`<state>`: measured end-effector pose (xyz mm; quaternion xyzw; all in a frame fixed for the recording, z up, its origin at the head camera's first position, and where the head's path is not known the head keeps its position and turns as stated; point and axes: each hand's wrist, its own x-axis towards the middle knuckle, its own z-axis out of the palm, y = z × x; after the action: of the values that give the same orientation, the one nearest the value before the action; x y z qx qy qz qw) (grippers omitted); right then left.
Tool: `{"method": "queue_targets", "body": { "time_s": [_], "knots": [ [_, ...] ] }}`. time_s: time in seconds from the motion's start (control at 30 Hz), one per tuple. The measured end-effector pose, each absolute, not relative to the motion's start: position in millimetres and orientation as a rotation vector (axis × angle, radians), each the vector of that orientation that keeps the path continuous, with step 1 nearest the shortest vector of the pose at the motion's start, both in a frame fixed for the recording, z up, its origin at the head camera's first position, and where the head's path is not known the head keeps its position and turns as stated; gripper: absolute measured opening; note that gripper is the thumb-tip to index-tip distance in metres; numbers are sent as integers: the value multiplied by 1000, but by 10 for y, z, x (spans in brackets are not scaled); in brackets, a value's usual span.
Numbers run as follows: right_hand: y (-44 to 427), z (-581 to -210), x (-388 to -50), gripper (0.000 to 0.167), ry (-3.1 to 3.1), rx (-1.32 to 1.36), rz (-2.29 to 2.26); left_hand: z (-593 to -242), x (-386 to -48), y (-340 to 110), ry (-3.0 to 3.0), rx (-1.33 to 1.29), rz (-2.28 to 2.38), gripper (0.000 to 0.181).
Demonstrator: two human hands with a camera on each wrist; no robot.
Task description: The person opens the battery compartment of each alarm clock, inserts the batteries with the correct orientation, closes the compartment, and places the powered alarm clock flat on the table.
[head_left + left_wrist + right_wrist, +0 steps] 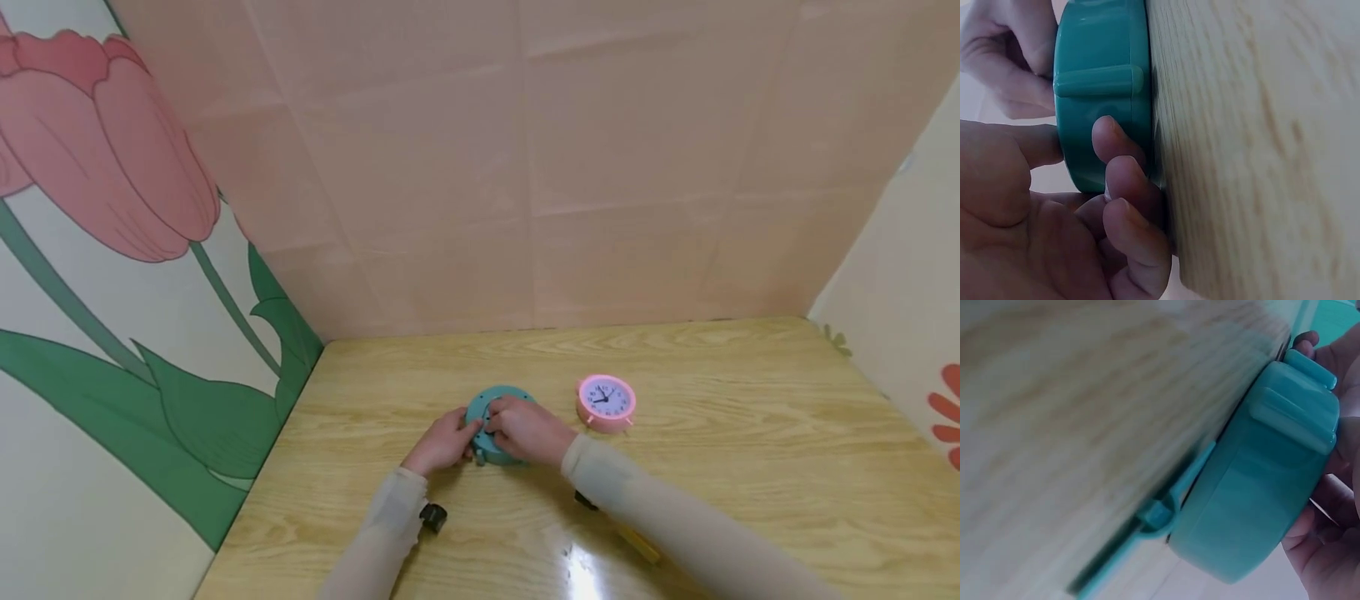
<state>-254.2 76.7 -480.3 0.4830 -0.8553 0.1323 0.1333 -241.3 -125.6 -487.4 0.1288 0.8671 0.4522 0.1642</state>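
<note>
A round teal clock-like object (504, 450) lies flat on the table with a flat face up. My left hand (442, 442) grips its left rim, the thumb over the top and the fingers curled at the side (1135, 194). My right hand (528, 429) bends over the upper face, its fingertips at the middle; what they pinch is hidden. In the left wrist view, the right hand's curled fingers (1016, 69) touch that face of the teal object (1100, 47). Beside the teal object (1254, 487) in the right wrist view, a thin teal piece (1157, 515) rests at the table surface.
A pink alarm clock (607, 400) stands face up on the wooden table (750, 417), right of the teal object. A yellow strip (637, 543) shows partly under my right sleeve. Behind the table hangs a pinkish sheet (525, 167); a tulip-patterned panel (112, 158) stands at left.
</note>
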Motion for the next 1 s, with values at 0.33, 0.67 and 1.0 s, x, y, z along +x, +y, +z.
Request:
{"method": "queue_targets", "body": {
  "time_s": [0.33,0.67,1.0],
  "knots": [
    [734,-4767,-2538,15,-2482,1418,414,-4877,-2415,-1278,2477,366,1276,33],
    [727,-4782,-2570,22,-2591,1409,403,-4877,-2435,-1279,2459,367,1291,35],
    [741,-4809,-2604,22,-2599,1448,409,-4874,-2423,-1267,2480,382,1264,33]
  ]
}}
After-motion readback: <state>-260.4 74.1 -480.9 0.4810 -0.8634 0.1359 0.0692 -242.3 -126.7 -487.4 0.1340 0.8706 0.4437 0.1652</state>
